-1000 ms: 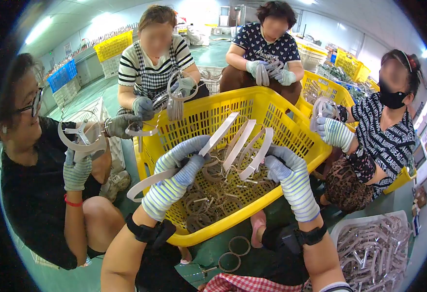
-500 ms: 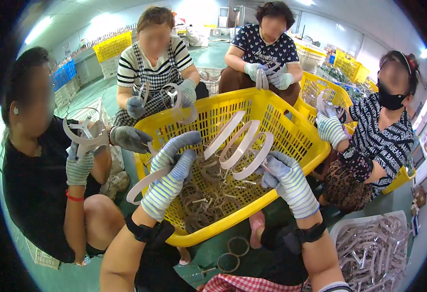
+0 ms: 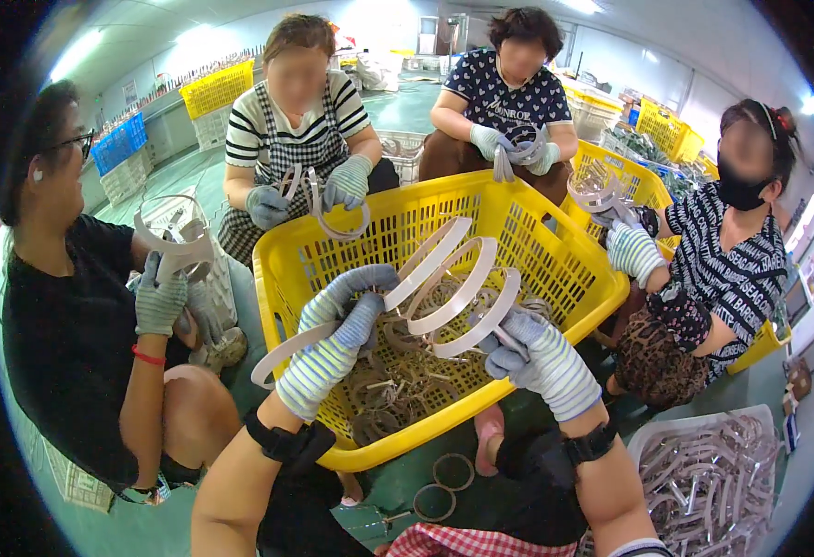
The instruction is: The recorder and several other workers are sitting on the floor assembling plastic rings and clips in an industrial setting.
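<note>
Both my hands wear grey gloves with striped cuffs and are raised over the yellow basket [image 3: 430, 429]. My left hand [image 3: 333, 339] is closed around a pale curved band [image 3: 282, 355], which sticks out past its outer side. Its fingertips touch the end of a pale open ring [image 3: 430, 267], the leftmost of several held in a row. My right hand [image 3: 539, 357] pinches the near ends of these rings, including the rightmost ring [image 3: 492, 320]. Inside the basket, many ring-shaped metal pieces [image 3: 407, 385] lie in a loose heap.
Several people sit around the basket, their gloved hands holding similar rings. A white crate [image 3: 646, 429] full of pale bands stands at my lower right. Two thin rings [image 3: 436, 503] lie on the green floor by my feet. Another yellow basket [image 3: 644, 190] is behind at right.
My right hand has shifted slightly left and down, tilting the rings. My left fingertips now meet the leftmost ring. The people around have moved their own rings a little.
</note>
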The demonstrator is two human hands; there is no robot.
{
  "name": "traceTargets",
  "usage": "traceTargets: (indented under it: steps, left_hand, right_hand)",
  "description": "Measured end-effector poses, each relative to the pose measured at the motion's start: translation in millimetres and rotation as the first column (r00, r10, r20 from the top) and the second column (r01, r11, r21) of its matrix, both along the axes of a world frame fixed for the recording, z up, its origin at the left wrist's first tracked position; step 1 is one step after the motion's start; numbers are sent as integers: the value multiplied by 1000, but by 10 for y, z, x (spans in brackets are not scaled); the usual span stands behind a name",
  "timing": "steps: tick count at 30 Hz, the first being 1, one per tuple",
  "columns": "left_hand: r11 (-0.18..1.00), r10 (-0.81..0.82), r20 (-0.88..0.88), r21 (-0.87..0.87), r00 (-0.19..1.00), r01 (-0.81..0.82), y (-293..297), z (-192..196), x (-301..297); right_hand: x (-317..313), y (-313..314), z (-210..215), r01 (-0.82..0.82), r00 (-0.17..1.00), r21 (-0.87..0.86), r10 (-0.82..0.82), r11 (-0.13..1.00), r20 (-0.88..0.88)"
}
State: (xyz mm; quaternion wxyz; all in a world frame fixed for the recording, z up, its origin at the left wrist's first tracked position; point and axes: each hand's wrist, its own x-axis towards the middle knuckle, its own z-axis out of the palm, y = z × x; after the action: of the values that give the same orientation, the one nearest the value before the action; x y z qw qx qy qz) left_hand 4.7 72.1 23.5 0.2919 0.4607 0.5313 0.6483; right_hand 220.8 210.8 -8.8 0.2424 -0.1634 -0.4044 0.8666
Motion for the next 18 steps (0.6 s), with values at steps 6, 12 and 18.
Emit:
traceTargets:
  steps: [6, 12, 18]
  left_hand:
    - [1000, -13, 7, 6, 1000, 13, -31, -44, -24]
    - [999, -28, 36, 25, 999, 27, -57, -16, 11]
    - [1000, -6, 56, 23, 998, 5, -41, -10, 22]
  right_hand:
    - [4, -62, 43, -60, 997, 3, 59, 998, 40]
    - [38, -124, 52, 11, 979, 186, -49, 983, 197]
    - [36, -78, 47, -20, 966, 208, -35, 978, 257]
